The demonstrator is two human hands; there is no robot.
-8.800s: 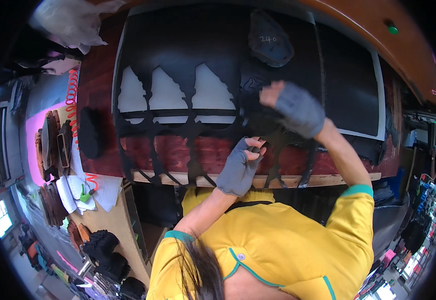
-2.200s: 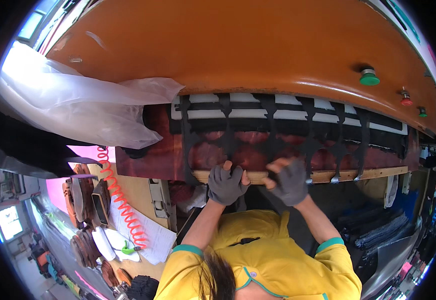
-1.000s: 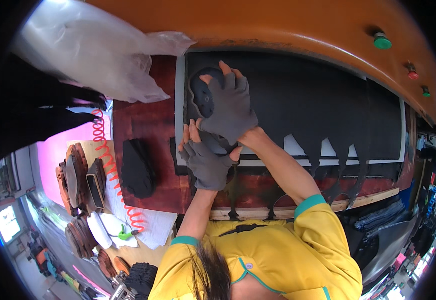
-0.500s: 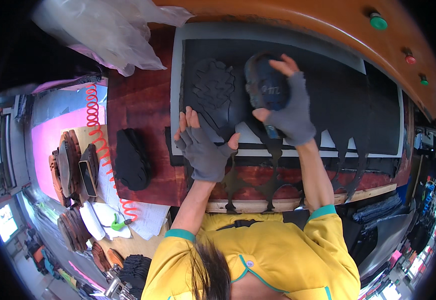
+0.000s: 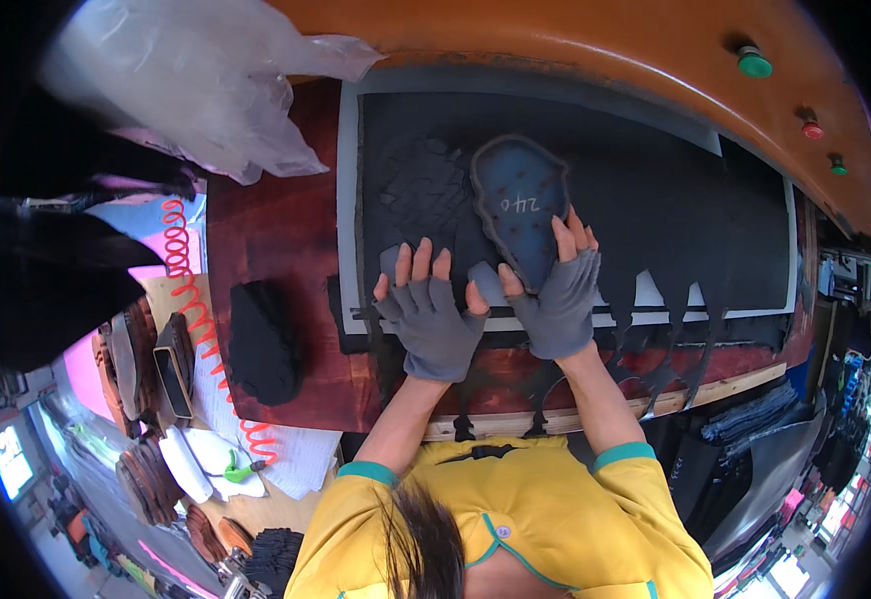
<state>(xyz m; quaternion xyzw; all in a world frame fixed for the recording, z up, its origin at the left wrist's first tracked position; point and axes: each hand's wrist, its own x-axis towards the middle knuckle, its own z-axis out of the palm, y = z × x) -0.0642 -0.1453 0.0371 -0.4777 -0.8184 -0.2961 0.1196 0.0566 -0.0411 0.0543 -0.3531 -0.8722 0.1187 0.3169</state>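
A sole-shaped cutting die [image 5: 521, 190] with a raised rim and chalk marks lies on a black sheet [image 5: 675, 210]. My right hand [image 5: 563, 304], in a grey fingerless glove, straddles the die's narrow end, thumb on its left side and fingers on its right. My left hand [image 5: 427, 321], gloved the same way, is spread open over the sheet's near edge, left of the die. Beyond its fingertips, stacked cut black pieces [image 5: 420, 185] with zigzag edges lie on the sheet. Strips of cut-out sheet [image 5: 620, 344] hang over the near side.
A stack of black sole pieces [image 5: 264, 339] sits on the red board [image 5: 335, 369] at left. Beside it runs a red coiled hose [image 5: 201, 329]. An orange machine beam [image 5: 555, 40] with buttons spans the far side. Clear plastic [image 5: 196, 80] hangs at upper left.
My right hand has moved nearer and slightly left, and the die now lies nearer to me. My left hand has shifted slightly right. A dark shape has entered at far left.
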